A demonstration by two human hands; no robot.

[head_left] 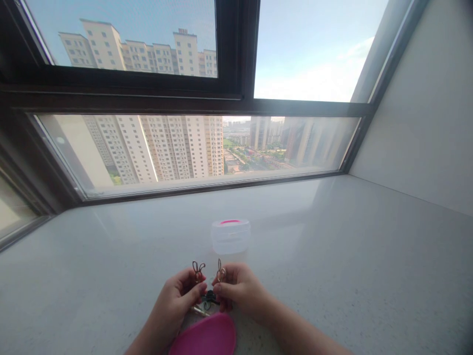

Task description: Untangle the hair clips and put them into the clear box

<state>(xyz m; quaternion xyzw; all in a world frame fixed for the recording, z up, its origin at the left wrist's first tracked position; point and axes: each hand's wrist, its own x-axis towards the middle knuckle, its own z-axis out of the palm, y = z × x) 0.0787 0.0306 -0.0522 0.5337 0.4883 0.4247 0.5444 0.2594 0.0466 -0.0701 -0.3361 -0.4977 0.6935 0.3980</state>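
pinches a looped wire piece (198,268) btwn thumb & fingertips of l hand (183,293), on near side of clear box (231,239), a bit to its left. pinches a 2nd wire piece (220,272) same way in r hand (238,288), also on near side of clear box, closer to its midline. points loops of both up, roughly twd clear box. holds the two just apart, not touching. curls fingers on both hands; can't see all fingertips.

has small dark item (210,296) w/ ring shapes below fingertips, further out on near side of clear box & slightly left. can't tell exactly what, nor if touched by either hand; partly hidden. has pale rod (199,310) there too, still further from clear box, lying at a slant. has pink dish (205,337) furthest out on same side, cut off by bottom edge of view.

stands clear box upright on pale speckled counter (332,276), w/ pink handle (229,222) on top; can't make out contents. shows dark window frame (295,107) on far side of clear box, tower blocks (166,148) outside beyond, plain white wall (424,123) well off to its right.
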